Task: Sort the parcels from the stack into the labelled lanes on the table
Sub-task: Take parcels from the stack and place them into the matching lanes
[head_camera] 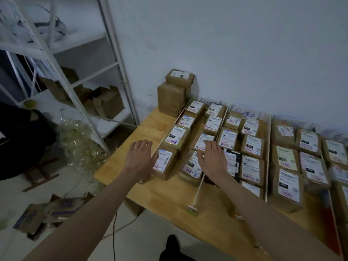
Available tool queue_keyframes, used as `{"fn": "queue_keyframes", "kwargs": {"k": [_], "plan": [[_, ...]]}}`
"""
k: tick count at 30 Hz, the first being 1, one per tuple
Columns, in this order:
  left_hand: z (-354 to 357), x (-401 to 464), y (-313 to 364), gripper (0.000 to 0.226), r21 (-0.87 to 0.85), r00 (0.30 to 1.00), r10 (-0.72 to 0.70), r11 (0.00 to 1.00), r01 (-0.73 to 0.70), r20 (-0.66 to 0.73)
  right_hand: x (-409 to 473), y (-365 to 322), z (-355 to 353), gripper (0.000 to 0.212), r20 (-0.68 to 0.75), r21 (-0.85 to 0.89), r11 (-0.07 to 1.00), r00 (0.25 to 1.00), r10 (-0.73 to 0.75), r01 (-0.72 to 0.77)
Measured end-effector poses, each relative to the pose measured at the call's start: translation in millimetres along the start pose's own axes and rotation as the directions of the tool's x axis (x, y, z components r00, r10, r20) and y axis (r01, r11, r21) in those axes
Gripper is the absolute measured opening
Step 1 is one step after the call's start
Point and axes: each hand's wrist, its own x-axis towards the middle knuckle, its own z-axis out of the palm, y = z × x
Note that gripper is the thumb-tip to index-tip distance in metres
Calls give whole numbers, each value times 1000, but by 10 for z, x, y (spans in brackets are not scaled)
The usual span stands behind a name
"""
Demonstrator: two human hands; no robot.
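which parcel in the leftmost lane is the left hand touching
The nearest parcel of that lane, at the table's front end. The left hand lies flat against its left side; the lane's other parcels sit farther back, untouched.

Wooden counter point(150, 125) set against the wall; its left strip is bare. Brown parcels with white labels point(230, 138) lie flat on it in rows, separated by thin white divider strips point(199, 187) running front to back. A stack of brown parcels point(174, 93) stands at the far left corner against the wall. Handwritten paper lane labels point(244, 113) stand along the back edge; their text is not legible.
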Motion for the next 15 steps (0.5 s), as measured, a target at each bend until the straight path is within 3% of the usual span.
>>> {"fn": "queue_keyframes", "kwargs": {"k": [15], "plan": [[63, 1799, -742, 56, 14, 999, 44, 999, -44, 20, 1672, -535, 406, 45, 13, 47, 995, 996, 85, -86]]}}
